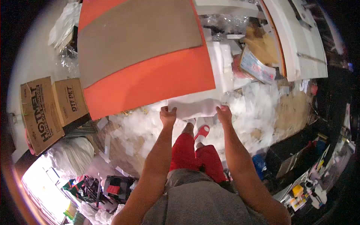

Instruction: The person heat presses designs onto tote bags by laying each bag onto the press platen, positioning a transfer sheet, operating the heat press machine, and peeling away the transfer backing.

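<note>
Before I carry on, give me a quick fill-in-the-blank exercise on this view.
1. The left hand and right hand hold the ____ sheet between them.
2. The brown panel lies on the ____ surface.
3. The person's shorts are ____ in colour.
4. The printed cardboard is at the picture's ____ side.

Missing words: white; orange; red; left.

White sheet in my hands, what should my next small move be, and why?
I'd probably ease your left hand and right hand slightly apart to draw the white sheet smoother: they grip it at opposite sides, and its near edge looks wavy between them rather than straight.
</note>
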`<state>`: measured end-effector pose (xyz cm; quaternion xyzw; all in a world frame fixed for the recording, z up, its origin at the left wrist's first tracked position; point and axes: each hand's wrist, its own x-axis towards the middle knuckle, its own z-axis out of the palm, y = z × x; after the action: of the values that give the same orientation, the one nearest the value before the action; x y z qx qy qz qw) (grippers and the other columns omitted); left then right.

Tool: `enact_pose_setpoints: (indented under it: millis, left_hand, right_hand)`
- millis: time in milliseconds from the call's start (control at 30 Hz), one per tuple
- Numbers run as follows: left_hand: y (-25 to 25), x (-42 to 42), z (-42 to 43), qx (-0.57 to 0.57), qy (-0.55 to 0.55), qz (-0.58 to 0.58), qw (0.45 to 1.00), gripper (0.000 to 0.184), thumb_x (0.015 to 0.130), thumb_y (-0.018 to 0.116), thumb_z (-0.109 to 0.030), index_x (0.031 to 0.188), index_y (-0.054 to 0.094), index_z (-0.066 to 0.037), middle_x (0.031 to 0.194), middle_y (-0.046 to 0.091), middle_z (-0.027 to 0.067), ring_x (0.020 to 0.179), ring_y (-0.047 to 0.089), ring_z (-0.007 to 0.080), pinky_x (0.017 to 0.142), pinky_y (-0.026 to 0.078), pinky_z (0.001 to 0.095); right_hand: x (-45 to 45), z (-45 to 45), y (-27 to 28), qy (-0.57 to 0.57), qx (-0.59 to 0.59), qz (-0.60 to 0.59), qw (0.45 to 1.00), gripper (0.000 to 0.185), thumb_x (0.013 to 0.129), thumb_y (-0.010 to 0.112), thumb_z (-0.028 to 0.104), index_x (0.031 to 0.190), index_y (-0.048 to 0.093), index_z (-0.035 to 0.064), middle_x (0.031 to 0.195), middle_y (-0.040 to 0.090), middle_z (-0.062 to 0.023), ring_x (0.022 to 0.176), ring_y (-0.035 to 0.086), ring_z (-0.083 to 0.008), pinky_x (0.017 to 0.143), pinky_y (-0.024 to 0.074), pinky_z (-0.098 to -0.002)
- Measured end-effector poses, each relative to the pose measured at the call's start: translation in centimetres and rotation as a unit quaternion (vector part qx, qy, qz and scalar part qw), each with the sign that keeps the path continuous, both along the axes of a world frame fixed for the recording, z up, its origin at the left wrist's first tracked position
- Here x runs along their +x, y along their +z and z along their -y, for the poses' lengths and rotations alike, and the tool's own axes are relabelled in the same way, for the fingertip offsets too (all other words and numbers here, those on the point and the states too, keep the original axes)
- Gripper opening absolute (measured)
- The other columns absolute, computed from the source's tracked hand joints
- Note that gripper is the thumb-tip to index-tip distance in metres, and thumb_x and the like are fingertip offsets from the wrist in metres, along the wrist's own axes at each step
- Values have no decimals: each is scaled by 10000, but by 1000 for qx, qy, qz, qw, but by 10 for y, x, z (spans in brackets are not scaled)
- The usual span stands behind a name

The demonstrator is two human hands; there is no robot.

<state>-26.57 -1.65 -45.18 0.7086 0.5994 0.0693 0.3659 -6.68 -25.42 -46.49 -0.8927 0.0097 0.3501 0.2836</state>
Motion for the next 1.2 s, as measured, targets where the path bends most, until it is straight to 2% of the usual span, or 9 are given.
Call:
enact_pose_setpoints:
  millis: [233, 300, 333, 533, 700, 833, 967, 1067, 1200]
  left_hand:
    - [14, -7, -4, 2, 32, 19, 999, 310, 747, 785, -282, 775, 626, -17, 751, 683, 138, 736, 671, 311, 698, 528, 411]
    - [27, -6, -6, -158, 98, 54, 981, 304, 757, 766, -273, 772, 619, -7, 728, 669, 130, 742, 665, 326, 705, 526, 411]
    - [30, -9, -3, 0, -29, 26, 999, 289, 781, 735, -252, 827, 607, 3, 778, 670, 136, 722, 667, 305, 704, 525, 404]
    - [72, -12, 5, -96, 57, 107, 988, 260, 801, 694, -157, 969, 545, -26, 772, 610, 96, 744, 635, 211, 612, 510, 376]
    - [161, -86, 84, -372, -82, 395, 836, 723, 809, 685, -56, 1333, 187, -85, 1006, 555, 133, 827, 606, 210, 652, 539, 344]
    - [255, -160, 138, -379, -148, 245, 880, 1091, 865, 727, -145, 1493, -165, -157, 1245, 579, 269, 1103, 615, 348, 948, 512, 438]
    - [290, -200, 168, -438, -14, 223, 871, 975, 815, 682, -49, 1540, 36, -131, 1247, 559, 212, 1091, 587, 297, 873, 550, 404]
    - [309, -206, 152, -333, -97, 245, 906, 470, 852, 632, -60, 1315, 557, -47, 1176, 620, 126, 986, 617, 192, 836, 518, 311]
    - [366, -182, 92, -200, -134, 212, 947, 232, 939, 561, -62, 1153, 647, -41, 1086, 649, 27, 1009, 582, 144, 888, 479, 301]
  right_hand:
    - [-15, 42, 55, 6, 28, 87, 996, 527, 842, 715, 389, 1144, 621, -32, 1154, 662, -206, 1109, 624, -316, 939, 488, -373]
    - [-25, 74, 66, 12, 26, 81, 996, 523, 849, 715, 396, 1135, 623, -33, 1137, 671, -198, 1088, 634, -309, 931, 494, -372]
    - [-31, 93, 65, 28, 16, 88, 996, 518, 854, 714, 400, 1127, 626, -31, 1124, 677, -191, 1076, 640, -298, 924, 500, -367]
    - [-63, 189, 72, -31, 54, -63, 996, 563, 854, 710, 464, 1202, 591, 38, 1138, 671, -145, 1063, 645, -264, 851, 541, -414]
    - [-83, 170, 203, -277, 291, -345, 848, 715, 874, 672, 510, 1400, 429, 91, 1287, 584, -133, 1123, 616, -266, 845, 546, -471]
    - [-98, 164, 231, -179, 438, -422, 773, 746, 902, 686, 374, 1490, 313, 105, 1391, 497, -156, 1160, 585, -350, 877, 539, -530]
    - [-123, 174, 238, -107, 343, -291, 886, 768, 828, 741, 51, 1487, 352, 113, 1410, 469, -156, 1124, 601, -320, 820, 581, -428]
    - [-122, 182, 293, 88, 254, -245, 931, 739, 840, 725, 67, 1480, 355, 81, 1289, 550, -140, 986, 638, -268, 770, 587, -378]
    - [-79, 149, 375, 26, 373, -304, 876, 501, 916, 629, 123, 1366, 462, -18, 1121, 634, -140, 963, 630, -211, 761, 572, -356]
